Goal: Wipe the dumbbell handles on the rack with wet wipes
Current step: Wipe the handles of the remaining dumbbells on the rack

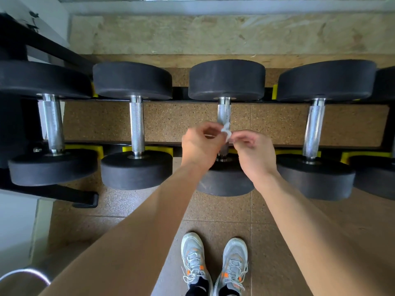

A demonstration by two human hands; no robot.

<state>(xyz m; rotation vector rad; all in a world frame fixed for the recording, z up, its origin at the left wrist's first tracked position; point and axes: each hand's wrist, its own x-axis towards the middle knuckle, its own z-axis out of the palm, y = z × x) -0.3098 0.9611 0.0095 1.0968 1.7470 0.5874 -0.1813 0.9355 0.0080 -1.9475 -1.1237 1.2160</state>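
Speckled rubber floor point(220, 210) beneath the rack point(85, 198); left grip point(201, 144) and right grip point(254, 150) both pinch a crumpled wet wipe point(226, 131) over the third dumbbell handle point(223, 113) (not yet wrapped); likely risk: the bunched wipe may skip knurling, or slip and fall.

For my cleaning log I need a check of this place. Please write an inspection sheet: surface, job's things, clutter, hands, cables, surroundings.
Surface: speckled brown floor tiles; black rack with yellow cradles.
Job's things: dumbbells lie on the rack; small white wipe over one chrome handle, contact unclear.
Clutter: nothing seen.
Hands: left hand and right hand both pinch the wipe.
Cables: nothing seen.
Surroundings: beige stone ledge behind; grey shoes below; round metal rim at lower left, kind unclear.
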